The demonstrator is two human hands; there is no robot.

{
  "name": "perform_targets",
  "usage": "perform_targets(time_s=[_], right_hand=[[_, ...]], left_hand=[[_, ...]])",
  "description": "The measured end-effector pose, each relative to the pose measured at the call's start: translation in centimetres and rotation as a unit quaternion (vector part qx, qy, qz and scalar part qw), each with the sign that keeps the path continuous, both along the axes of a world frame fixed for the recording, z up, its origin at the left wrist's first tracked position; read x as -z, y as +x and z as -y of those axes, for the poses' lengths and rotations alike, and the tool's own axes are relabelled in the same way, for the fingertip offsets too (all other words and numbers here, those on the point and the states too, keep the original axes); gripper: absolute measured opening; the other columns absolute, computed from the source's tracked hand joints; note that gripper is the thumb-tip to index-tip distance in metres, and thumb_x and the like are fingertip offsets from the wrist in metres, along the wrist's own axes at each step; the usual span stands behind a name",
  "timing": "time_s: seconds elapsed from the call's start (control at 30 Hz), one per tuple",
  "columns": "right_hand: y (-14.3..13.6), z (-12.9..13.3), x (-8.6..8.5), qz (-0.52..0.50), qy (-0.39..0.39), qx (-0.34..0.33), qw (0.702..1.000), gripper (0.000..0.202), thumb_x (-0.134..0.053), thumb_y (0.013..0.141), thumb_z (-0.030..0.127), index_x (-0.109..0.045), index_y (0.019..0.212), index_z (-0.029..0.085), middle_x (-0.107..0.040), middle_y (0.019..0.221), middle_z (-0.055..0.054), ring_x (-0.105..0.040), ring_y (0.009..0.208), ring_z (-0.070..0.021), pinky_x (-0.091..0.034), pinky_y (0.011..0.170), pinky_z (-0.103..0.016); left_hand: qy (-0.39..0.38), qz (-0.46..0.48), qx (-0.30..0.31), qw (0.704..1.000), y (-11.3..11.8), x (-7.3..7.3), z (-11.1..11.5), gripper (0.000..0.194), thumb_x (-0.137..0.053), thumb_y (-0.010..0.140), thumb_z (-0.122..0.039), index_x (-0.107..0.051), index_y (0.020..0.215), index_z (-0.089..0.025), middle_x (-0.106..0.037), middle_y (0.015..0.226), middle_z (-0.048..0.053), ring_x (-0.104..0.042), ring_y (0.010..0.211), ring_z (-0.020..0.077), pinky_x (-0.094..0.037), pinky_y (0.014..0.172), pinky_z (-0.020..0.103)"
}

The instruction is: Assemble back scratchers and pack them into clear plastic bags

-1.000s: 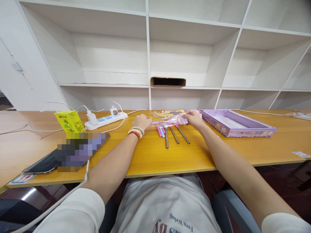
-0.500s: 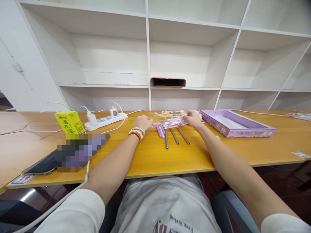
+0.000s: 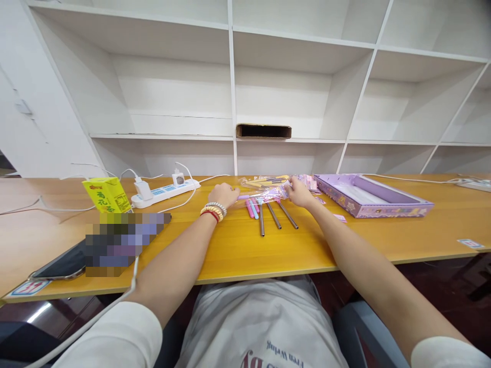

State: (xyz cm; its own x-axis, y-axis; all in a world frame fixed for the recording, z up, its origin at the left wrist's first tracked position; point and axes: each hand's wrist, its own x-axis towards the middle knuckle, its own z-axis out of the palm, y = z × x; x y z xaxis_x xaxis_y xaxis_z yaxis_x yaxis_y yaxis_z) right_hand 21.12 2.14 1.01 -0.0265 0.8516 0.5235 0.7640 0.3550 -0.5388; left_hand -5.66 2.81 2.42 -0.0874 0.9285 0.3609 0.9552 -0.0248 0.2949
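My left hand (image 3: 223, 195) is closed on the end of a slim purple pen-like stick (image 3: 244, 197). The stick runs to the right into a clear plastic sleeve (image 3: 273, 193). My right hand (image 3: 299, 193) pinches the sleeve's other end, so the two hands stretch it between them just above the table. Under it lie several slim sticks with pink and blue handles (image 3: 253, 209) and three metallic tubes (image 3: 279, 217). Behind the sleeve, yellow-and-dark sticks (image 3: 266, 181) lie in clear wrapping. Pink packaging (image 3: 310, 183) sits beyond my right hand.
An open purple box tray (image 3: 387, 210) stands to the right, beside a small pink piece (image 3: 339, 218). On the left are a yellow drink carton (image 3: 107, 194), a power strip (image 3: 166, 193) with cables and a phone (image 3: 63, 260). White shelves holding a cardboard box (image 3: 264, 131) rise behind.
My right hand has moved slightly left with the sleeve's end, uncovering more of the pink packaging and the small pink piece. My left hand keeps its grip; the view has shifted slightly.
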Motion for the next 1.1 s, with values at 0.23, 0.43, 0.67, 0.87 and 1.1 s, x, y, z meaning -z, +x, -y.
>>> perform_targets(time_s=[0.23, 0.43, 0.67, 0.87, 1.1], right_hand=[[-0.14, 0.19, -0.49, 0.042, 0.025, 0.021, 0.999, 0.018, -0.048, 0.081, 0.027, -0.056, 0.091, 0.014, -0.064, 0.084, -0.009, -0.055, 0.074, -0.0201, -0.040, 0.068, -0.029], [-0.30, 0.24, -0.55, 0.056, 0.014, 0.026, 0.998, 0.020, -0.054, 0.074, 0.027, -0.060, 0.088, 0.013, -0.063, 0.079, -0.007, -0.055, 0.072, -0.0181, -0.039, 0.067, -0.027], [-0.32, 0.38, -0.61, 0.041, -0.002, 0.046, 0.998, 0.033, -0.062, 0.069, 0.035, -0.061, 0.093, 0.013, -0.062, 0.078, -0.005, -0.054, 0.071, -0.0170, -0.039, 0.065, -0.026], [-0.25, 0.24, -0.44, 0.049, 0.012, 0.043, 0.998, 0.031, -0.061, 0.071, 0.036, -0.061, 0.091, 0.013, -0.062, 0.080, -0.006, -0.054, 0.072, -0.0177, -0.039, 0.066, -0.027], [-0.23, 0.36, -0.27, 0.044, 0.014, 0.031, 0.998, 0.035, -0.061, 0.073, 0.040, -0.058, 0.096, 0.013, -0.063, 0.089, -0.009, -0.055, 0.079, -0.0198, -0.040, 0.069, -0.029]], left_hand=[[0.000, -0.002, 0.008, 1.000, 0.19, 0.00, 0.24, 0.034, -0.045, 0.078, -0.040, -0.071, 0.073, -0.019, -0.070, 0.083, 0.013, -0.064, 0.085, 0.0274, -0.046, 0.067, 0.033], [-0.002, 0.000, 0.005, 1.000, 0.18, -0.05, 0.35, 0.033, -0.045, 0.077, -0.041, -0.070, 0.071, -0.020, -0.070, 0.082, 0.013, -0.064, 0.084, 0.0272, -0.046, 0.066, 0.032], [-0.001, -0.002, 0.009, 1.000, 0.17, 0.03, 0.21, 0.033, -0.044, 0.075, -0.040, -0.070, 0.071, -0.020, -0.070, 0.082, 0.013, -0.063, 0.082, 0.0277, -0.045, 0.064, 0.033], [-0.003, -0.006, 0.011, 1.000, 0.09, 0.07, 0.15, 0.035, -0.045, 0.077, -0.041, -0.071, 0.073, -0.019, -0.070, 0.083, 0.013, -0.064, 0.083, 0.0259, -0.045, 0.067, 0.031], [-0.008, -0.007, 0.011, 1.000, 0.09, 0.00, 0.35, 0.035, -0.044, 0.077, -0.041, -0.071, 0.073, -0.019, -0.070, 0.084, 0.013, -0.064, 0.084, 0.0262, -0.046, 0.068, 0.031]])
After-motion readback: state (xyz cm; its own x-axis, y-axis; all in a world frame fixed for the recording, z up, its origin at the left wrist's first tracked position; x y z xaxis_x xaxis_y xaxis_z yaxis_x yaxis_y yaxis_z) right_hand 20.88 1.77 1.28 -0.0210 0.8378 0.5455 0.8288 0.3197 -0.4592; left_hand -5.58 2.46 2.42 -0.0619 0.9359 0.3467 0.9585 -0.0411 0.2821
